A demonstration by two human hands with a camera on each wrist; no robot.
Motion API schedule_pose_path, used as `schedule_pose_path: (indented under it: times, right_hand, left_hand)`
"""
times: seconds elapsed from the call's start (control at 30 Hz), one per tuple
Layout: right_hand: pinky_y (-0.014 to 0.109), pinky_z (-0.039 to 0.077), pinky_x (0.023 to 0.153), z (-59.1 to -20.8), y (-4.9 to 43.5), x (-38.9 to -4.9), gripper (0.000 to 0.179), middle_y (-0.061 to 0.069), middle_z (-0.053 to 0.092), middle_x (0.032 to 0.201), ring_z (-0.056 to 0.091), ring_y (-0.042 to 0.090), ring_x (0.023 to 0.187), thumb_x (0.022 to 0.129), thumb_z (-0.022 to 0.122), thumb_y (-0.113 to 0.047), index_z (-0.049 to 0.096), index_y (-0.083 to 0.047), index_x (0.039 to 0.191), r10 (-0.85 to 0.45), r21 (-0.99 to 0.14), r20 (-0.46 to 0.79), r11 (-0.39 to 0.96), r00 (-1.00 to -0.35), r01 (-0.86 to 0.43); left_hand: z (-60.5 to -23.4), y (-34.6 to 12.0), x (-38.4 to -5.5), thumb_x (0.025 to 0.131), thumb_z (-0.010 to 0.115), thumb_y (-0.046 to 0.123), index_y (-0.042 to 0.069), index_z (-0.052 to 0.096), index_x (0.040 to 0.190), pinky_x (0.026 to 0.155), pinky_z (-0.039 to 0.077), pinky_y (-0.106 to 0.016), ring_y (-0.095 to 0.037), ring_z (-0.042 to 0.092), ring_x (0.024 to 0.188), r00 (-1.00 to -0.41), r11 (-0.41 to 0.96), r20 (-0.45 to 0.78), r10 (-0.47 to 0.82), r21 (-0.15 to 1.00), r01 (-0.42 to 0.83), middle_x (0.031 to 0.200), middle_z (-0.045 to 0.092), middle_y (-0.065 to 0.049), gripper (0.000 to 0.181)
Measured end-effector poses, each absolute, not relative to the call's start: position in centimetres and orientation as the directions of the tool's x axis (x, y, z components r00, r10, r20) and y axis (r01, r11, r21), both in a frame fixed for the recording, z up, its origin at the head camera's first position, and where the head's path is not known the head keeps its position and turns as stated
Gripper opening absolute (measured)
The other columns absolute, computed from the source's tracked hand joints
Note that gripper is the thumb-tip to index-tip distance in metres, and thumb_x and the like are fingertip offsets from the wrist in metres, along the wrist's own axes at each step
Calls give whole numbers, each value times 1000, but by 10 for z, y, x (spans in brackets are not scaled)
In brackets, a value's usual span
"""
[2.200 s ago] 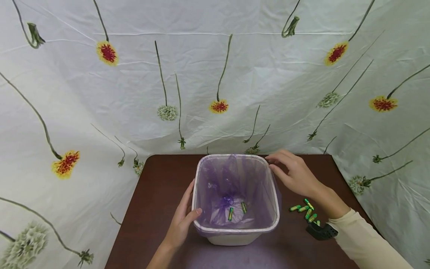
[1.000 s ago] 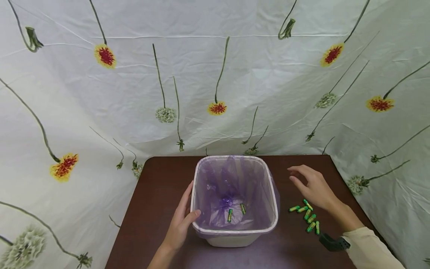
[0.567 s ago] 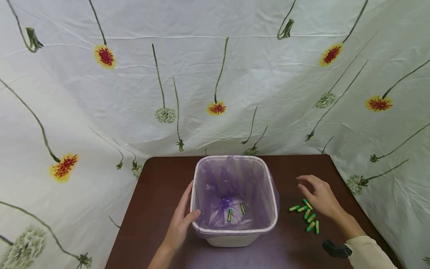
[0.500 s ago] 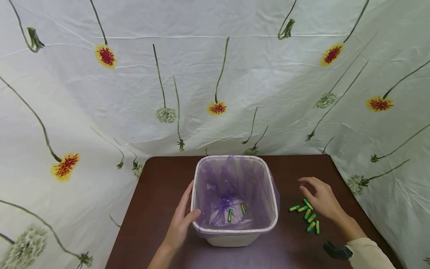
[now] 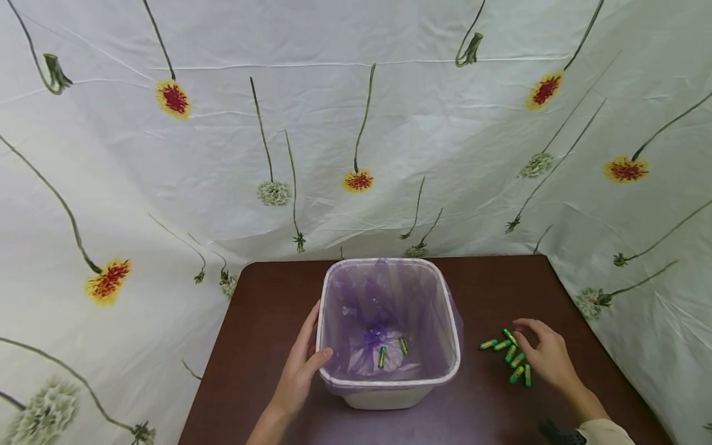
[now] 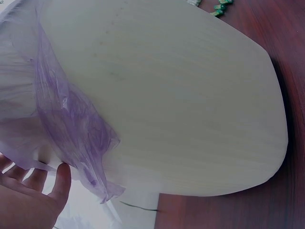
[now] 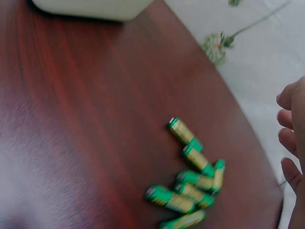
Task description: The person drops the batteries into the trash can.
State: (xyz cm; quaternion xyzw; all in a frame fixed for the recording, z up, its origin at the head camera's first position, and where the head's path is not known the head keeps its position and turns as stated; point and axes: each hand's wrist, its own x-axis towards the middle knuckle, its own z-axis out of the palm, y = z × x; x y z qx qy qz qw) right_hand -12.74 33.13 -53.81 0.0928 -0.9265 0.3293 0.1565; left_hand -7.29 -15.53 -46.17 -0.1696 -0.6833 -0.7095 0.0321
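A white waste bin [image 5: 384,400] lined with a translucent purple bag [image 5: 356,296] stands on the table. My left hand [image 5: 295,374] holds its left side, thumb over the rim and fingers along the outer wall. In the left wrist view the fingertips [image 6: 62,183] lie at the bag's loose edge. Two green-and-gold batteries, one [image 5: 382,357] left of the other [image 5: 403,345], lie at the bin's bottom. Right of the bin, several more batteries [image 5: 512,353] lie in a loose group. My right hand [image 5: 547,355] hovers at their right edge, fingers loosely bent, nothing held.
The dark red-brown table [image 5: 267,309] ends at a white cloth [image 5: 222,154] with printed flowers, which hangs behind and on both sides. A black band [image 5: 559,434] sits at my right wrist by the sleeve.
My right hand has left the bin's right rim and moved right and nearer to me, down beside the loose batteries. My left hand keeps its hold on the bin.
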Motion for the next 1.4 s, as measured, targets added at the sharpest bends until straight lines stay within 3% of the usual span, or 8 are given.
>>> schedule_pose_path:
  times: [0.23, 0.47, 0.67, 0.97, 1.4]
  right_hand:
    - [30, 47, 60, -572, 343, -108, 23, 5, 67, 97, 63, 18, 81, 95, 72, -4, 70, -1, 117, 59, -586, 249, 804, -967, -102]
    - [56, 52, 77, -595, 347, -95, 28, 16, 67, 106, 66, 38, 94, 98, 69, -10, 67, 2, 124, 212, -637, 130, 767, -969, 82]
    - [57, 49, 80, -615, 344, -86, 34, 22, 63, 112, 62, 41, 100, 99, 65, -11, 63, 6, 128, 347, -663, 63, 715, -936, 220]
    - [61, 44, 86, -632, 336, -82, 33, 29, 61, 110, 58, 44, 101, 93, 68, -4, 64, 13, 121, 417, -674, 169, 710, -893, 204]
    - [62, 43, 82, -646, 342, -72, 37, 33, 60, 102, 56, 48, 95, 86, 79, -5, 63, 18, 111, 434, -601, 290, 776, -853, 191]
  left_hand:
    - [-463, -155, -72, 102, 49, 0, 17, 18, 167, 103, 47, -38, -43, 42, 139, -942, -60, 280, 186, 960, 274, 170, 15, -10, 74]
    - [-462, -154, -71, 101, 48, 0, 16, 18, 167, 102, 48, -39, -43, 43, 138, -940, -56, 291, 180, 957, 285, 170, 16, -11, 74]
    - [-463, -154, -71, 101, 48, -1, 17, 19, 167, 102, 48, -40, -44, 43, 137, -941, -57, 287, 179, 958, 281, 170, 17, -10, 74]
    - [-462, -154, -72, 100, 48, -1, 19, 20, 167, 100, 50, -42, -48, 46, 133, -944, -60, 283, 171, 959, 277, 170, 18, -10, 75]
    - [-462, -153, -71, 101, 48, -1, 17, 20, 167, 103, 47, -39, -45, 42, 137, -946, -56, 283, 160, 959, 278, 170, 18, -10, 74]
